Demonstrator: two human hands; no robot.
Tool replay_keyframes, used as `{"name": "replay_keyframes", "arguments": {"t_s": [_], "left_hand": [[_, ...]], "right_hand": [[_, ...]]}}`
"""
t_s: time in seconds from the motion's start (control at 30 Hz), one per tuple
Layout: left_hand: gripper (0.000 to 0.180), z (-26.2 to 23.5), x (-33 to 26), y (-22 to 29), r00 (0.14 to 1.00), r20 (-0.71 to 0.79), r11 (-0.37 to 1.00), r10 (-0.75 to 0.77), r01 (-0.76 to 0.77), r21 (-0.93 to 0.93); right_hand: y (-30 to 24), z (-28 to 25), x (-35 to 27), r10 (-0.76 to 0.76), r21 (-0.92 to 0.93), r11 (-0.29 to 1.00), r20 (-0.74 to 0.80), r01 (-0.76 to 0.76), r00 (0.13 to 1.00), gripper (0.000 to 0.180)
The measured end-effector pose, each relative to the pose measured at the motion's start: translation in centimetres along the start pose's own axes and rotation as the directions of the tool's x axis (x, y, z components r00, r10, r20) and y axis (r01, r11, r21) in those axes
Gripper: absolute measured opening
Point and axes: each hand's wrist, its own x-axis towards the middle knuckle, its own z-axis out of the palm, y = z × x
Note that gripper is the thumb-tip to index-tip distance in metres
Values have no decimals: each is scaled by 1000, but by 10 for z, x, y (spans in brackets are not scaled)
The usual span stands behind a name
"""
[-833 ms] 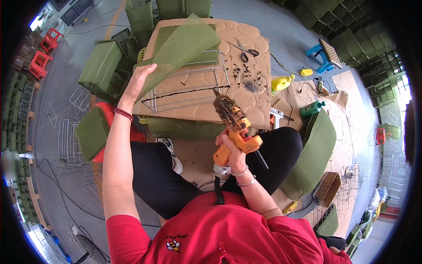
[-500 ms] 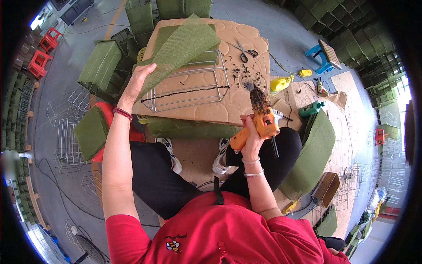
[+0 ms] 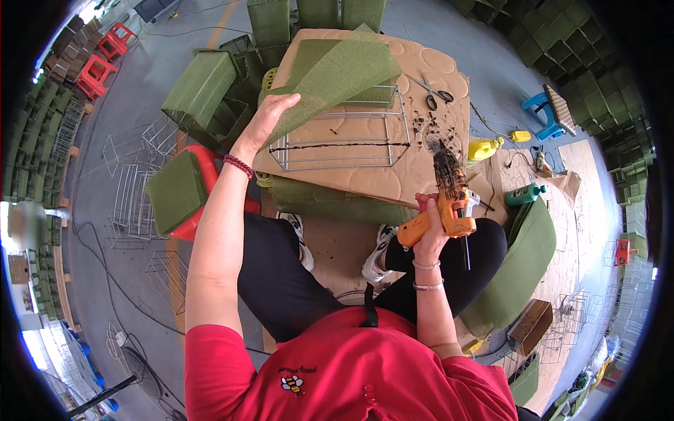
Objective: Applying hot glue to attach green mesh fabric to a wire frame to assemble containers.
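their left hand (image 3: 271,119) pinches green mesh (image 3: 344,74), a wire frame (image 3: 340,145) to its right, while their right hand (image 3: 430,240) wraps round a glue gun (image 3: 452,189).

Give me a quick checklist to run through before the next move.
1. Mesh held: ok. The left grip has the green mesh sheet by its near-left end.
2. Glue gun held: ok. The right grip is around the handle of the orange glue gun.
3. Stick loaded: ok. A dark rod sticks out of its rear.
4. Black bead on the wire frame: ok. It runs along one long bar.
5. Cardboard clean: not ok. Black specks lie near the scissors.
6. Nozzle off the cardboard: cannot tell.
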Motion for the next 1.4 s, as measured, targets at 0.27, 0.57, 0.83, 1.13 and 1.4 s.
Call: {"name": "replay_keyframes", "arguments": {"t_s": [0.27,0.57,0.83,1.13,1.4], "left_hand": [[41,1,0,5,1000,-9,1000,19,-19,15],[45,0,2,-2,999,-50,1000,1,0,27],[41,-2,1,-1,1000,21,997,11,-13,74],[43,0,0,3,999,-15,994,41,-40,98],[51,2,-1,4,999,-1,993,53,-52,103]], "right_hand": [[7,-2,-24,-48,-96,992,333,84,942,11],[30,89,-66,287,-436,897,695,69,659,22],[57,97,-59,462,-420,875,576,-241,674,17],[53,102,-65,287,-451,891,640,46,713,17],[87,78,-65,386,-419,899,624,-126,680,19]]}}
